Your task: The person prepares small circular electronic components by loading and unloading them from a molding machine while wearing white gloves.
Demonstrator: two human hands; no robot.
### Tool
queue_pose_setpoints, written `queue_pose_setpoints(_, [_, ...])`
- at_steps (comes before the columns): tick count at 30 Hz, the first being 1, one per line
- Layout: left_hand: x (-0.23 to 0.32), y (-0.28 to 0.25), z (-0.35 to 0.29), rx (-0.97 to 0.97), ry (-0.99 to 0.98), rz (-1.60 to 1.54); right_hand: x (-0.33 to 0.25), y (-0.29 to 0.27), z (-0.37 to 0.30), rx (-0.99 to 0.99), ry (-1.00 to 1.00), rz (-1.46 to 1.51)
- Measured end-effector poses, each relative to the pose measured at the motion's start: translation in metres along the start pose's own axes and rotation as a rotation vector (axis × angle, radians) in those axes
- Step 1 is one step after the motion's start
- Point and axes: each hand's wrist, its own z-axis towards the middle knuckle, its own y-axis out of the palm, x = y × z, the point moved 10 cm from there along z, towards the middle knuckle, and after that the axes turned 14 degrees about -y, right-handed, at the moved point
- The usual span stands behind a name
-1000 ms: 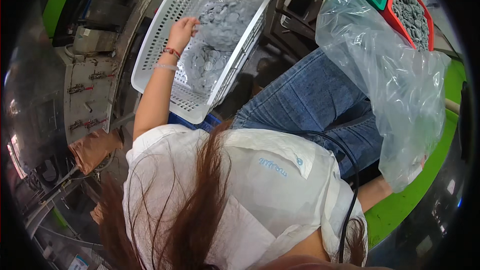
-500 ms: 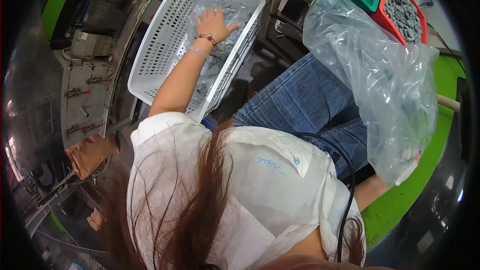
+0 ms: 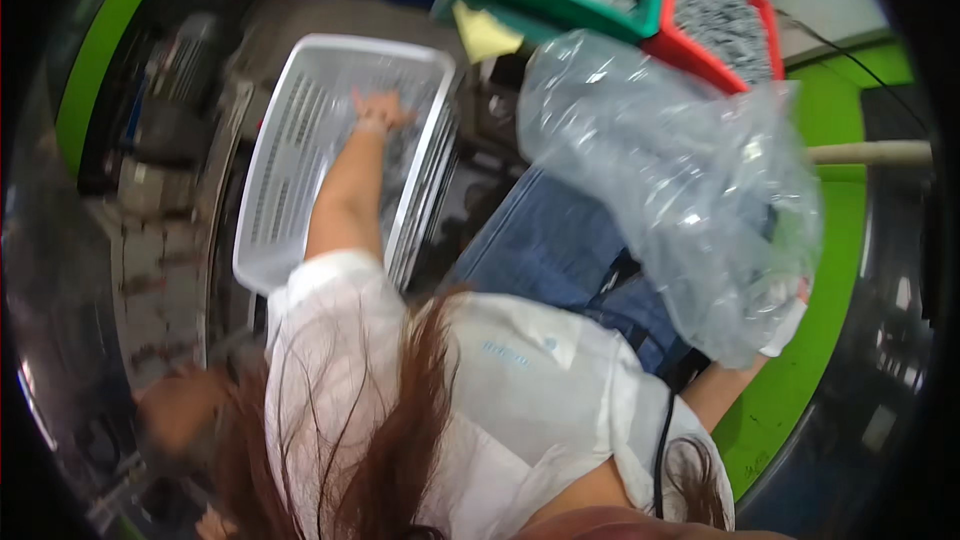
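Note:
My left hand (image 3: pixel 381 110) reaches down into a white perforated plastic basket (image 3: pixel 262 170), with its fingers spread and a bracelet at the wrist. Clear plastic and grey pieces (image 3: pixel 400 155) lie in the basket around that hand; motion blur hides their detail. A large clear plastic bag (image 3: pixel 670 190) drapes over my lap on the right. At the bag's lower right end is my right hand (image 3: pixel 803 290), mostly covered by the plastic, next to something white (image 3: pixel 786 332). Its fingers are hidden.
A green bin (image 3: pixel 655 15) and a red bin (image 3: pixel 774 30), both filled with grey pieces, stand at the far right. Yellow paper (image 3: pixel 485 32) sticks out beside the green bin. A pale rod (image 3: pixel 870 153) crosses the green surface (image 3: pixel 835 240). Machinery (image 3: pixel 165 130) stands at the left.
The whole view has shifted and blurred: basket and left hand now appear lower and further left, bins and bag further left. My left hand remains in the basket, my right at the bag.

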Motion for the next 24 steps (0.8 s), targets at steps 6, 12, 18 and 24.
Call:
queue_pose_setpoints(6, [0.013, 0.076, 0.017, -0.028, 0.198, 0.063, -0.012, 0.023, -0.003, 0.261, -0.198, 0.017])
queue_pose_setpoints(12, [0.003, -0.043, -0.054, 0.212, 0.082, -0.526, -0.023, 0.042, -0.010, 0.062, -0.154, 0.222])
queue_pose_setpoints(18, [0.004, 0.007, -0.080, 0.226, 0.220, -0.667, -0.008, 0.056, -0.004, 0.123, -0.071, 0.216])
queue_pose_setpoints(24, [0.010, -0.010, -0.090, 0.120, 0.448, -0.787, -0.015, 0.083, -0.028, 0.231, -0.171, -0.062])
